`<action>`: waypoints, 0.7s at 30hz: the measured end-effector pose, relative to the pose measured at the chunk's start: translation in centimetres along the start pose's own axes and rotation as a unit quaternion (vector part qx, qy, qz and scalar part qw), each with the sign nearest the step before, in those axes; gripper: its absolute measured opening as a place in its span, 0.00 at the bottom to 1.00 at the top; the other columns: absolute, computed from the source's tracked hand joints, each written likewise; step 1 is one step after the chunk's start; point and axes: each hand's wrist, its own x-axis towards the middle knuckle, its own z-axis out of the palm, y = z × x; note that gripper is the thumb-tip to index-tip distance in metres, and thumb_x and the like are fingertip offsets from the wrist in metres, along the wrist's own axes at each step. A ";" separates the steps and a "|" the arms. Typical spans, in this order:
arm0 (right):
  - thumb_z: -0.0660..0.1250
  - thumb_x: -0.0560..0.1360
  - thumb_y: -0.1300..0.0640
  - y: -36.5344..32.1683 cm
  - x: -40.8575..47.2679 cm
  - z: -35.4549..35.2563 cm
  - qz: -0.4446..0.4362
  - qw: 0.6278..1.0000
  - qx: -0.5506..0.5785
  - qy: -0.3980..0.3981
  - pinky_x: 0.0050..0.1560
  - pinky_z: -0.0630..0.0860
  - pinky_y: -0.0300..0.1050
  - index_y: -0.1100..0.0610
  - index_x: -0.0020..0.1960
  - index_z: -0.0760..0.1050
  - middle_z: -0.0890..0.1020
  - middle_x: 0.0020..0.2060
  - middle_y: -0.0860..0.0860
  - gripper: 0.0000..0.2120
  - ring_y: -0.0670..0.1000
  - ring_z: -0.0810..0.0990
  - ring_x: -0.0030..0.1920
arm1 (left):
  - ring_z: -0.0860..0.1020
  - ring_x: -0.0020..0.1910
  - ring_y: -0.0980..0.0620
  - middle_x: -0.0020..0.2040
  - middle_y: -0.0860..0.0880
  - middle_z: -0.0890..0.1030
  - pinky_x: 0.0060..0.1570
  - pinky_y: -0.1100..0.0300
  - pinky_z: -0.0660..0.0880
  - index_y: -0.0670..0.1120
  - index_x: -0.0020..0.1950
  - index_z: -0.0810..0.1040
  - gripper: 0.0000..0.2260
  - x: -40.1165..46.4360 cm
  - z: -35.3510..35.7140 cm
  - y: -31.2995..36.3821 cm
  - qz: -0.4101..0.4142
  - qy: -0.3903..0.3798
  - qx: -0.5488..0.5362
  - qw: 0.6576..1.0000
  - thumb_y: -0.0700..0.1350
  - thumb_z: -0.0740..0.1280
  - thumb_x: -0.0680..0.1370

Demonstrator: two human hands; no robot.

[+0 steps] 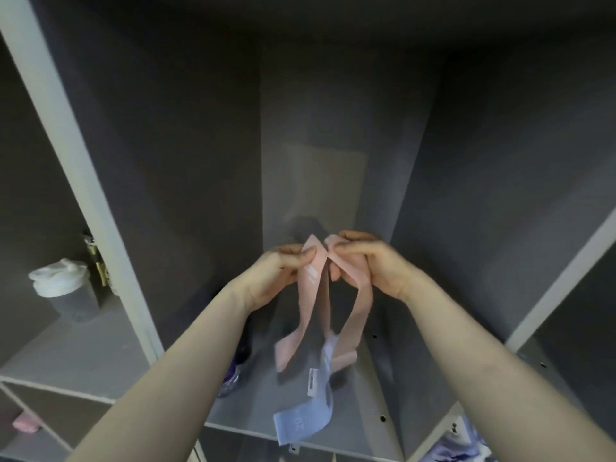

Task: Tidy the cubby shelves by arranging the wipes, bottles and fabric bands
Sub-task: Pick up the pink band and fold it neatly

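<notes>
The middle cubby (326, 135) stands open across the upper and centre frame, its back wall and upper volume free of objects. Lower centre, both hands (276, 275) (373, 265) and the hanging pink band (316, 295) fill the opening. Beneath them the blue band (303, 418) covers the front of the shelf floor, and a dark bottle (238, 365) lies at the floor's left side beside the wall. At the left of the frame, a wipes canister (65, 288) occupies the back of the neighbouring cubby; the floor in front of it is bare.
</notes>
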 end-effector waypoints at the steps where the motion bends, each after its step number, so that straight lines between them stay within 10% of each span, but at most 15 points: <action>1: 0.65 0.66 0.62 -1.1 -0.3 0.5 -0.023 1.000 0.011 -0.013 0.36 0.77 0.41 0.62 0.45 0.75 0.82 0.30 0.54 0.08 0.51 0.80 0.31 | 0.81 0.53 0.47 0.49 0.45 0.84 0.56 0.57 0.75 0.42 0.52 0.81 0.11 0.0 0.1 0.1 -0.004 -0.021 -0.010 1.000 0.45 0.63 0.75; 7: 0.64 0.65 0.60 -3.5 -0.9 1.0 -0.154 0.978 -0.019 0.141 0.34 0.74 0.35 0.53 0.34 0.77 0.82 0.28 0.49 0.05 0.49 0.80 0.32 | 0.81 0.40 0.53 0.38 0.49 0.84 0.46 0.59 0.76 0.45 0.42 0.84 0.08 -0.3 0.0 0.6 0.061 0.017 -0.119 0.991 0.47 0.74 0.68; 11: 0.65 0.72 0.64 -2.5 -1.1 0.3 -0.149 0.943 -0.172 0.241 0.40 0.69 0.41 0.58 0.39 0.77 0.78 0.34 0.52 0.05 0.48 0.75 0.38 | 0.82 0.50 0.51 0.46 0.47 0.85 0.56 0.59 0.77 0.43 0.46 0.85 0.10 0.1 -0.3 2.0 0.151 0.039 -0.176 0.972 0.47 0.73 0.69; 21: 0.65 0.73 0.62 -1.8 -2.4 3.2 -0.160 0.971 -0.079 0.162 0.52 0.78 0.45 0.52 0.49 0.81 0.85 0.44 0.49 0.10 0.49 0.82 0.48 | 0.83 0.43 0.50 0.42 0.44 0.85 0.47 0.59 0.80 0.38 0.49 0.81 0.11 0.2 2.4 3.6 0.153 0.066 -0.189 0.968 0.43 0.66 0.73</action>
